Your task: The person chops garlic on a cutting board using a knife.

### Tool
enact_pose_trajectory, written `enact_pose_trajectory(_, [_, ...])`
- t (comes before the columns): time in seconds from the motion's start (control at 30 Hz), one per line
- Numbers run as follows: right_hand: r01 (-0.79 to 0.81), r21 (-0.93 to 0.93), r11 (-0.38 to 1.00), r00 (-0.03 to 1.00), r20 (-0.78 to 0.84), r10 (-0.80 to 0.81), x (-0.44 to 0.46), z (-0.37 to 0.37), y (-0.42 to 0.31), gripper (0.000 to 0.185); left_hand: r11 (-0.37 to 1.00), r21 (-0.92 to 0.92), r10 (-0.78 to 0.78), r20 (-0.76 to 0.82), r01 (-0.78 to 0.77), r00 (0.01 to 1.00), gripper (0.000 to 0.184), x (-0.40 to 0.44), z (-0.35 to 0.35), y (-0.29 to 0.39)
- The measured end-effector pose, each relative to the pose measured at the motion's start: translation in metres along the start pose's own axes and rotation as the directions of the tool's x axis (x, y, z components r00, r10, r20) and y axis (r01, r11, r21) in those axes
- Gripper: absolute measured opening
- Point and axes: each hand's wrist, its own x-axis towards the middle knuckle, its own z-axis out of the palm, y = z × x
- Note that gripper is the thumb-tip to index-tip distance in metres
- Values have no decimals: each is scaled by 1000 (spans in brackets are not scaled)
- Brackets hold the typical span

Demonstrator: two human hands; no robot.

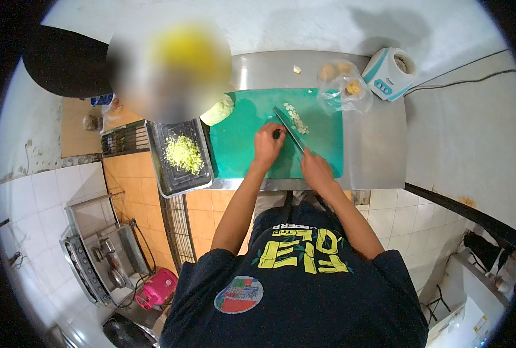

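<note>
Well, small white chopped pieces (pixel 298 120) lie on the green cutting board (pixel 234 142), just beside the knife (pixel 290 131). Its handle is wrapped firmly in the right hand (pixel 317 168). Near the blade, the left hand (pixel 267 145) curls its fingers; I can't tell whether they pinch anything. Leftward sit a cabbage (pixel 218 110) and a tray (pixel 182 187) of shredded greens (pixel 183 155); far right, a plastic bag (pixel 362 103).

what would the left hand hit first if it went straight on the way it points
Probably the knife blade, slanting just ahead of the left hand; their heights are hard to judge.
</note>
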Motion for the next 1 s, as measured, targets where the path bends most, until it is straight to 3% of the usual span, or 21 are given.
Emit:
enact_pose_trajectory(0.17, [-84, -49, 995, 988, 126, 90, -26, -14, -3, 30, 999, 31, 26, 5, -26, 1000, 9, 1, -1, -4])
enact_pose_trajectory(0.27, [-73, -68, 995, 990, 118, 81, -37, -14, 7, 30, 998, 38, 47, -22, -46, 999, 8, 0, -1, -2])
enact_pose_trajectory(0.37, [23, -50, 998, 1000, -11, -23, -21, 11, 15, 30, 997, 66, 30, -21, -29, 999, 7, -2, 2, -4])
enact_pose_trajectory(0.5, [16, -78, 997, 1000, 18, -14, 15, 2, -6, 29, 999, 23, 43, 18, -43, 999, 7, 4, -2, -4])
enact_pose_trajectory(0.67, [-18, -52, 999, 996, 83, 22, -41, -14, 21, 30, 984, 123, 127, 0, -126, 992, 7, -4, -5, -10])
enact_pose_trajectory(0.73, [-52, -15, 999, 987, 149, 54, -58, -35, 21, 31, 985, 147, 95, -8, -93, 995, 8, -13, -11, -8])
enact_pose_trajectory(0.93, [54, 151, 987, 993, 92, -68, -19, -16, -5, 32, 982, 185, -32, -31, 37, 999, 11, -37, -42, -16])
enact_pose_trajectory(1.0, [27, 141, 990, 997, 61, -36, -10, -7, -12, 31, 979, 195, -48, -41, 55, 998, 11, -41, -51, -14])
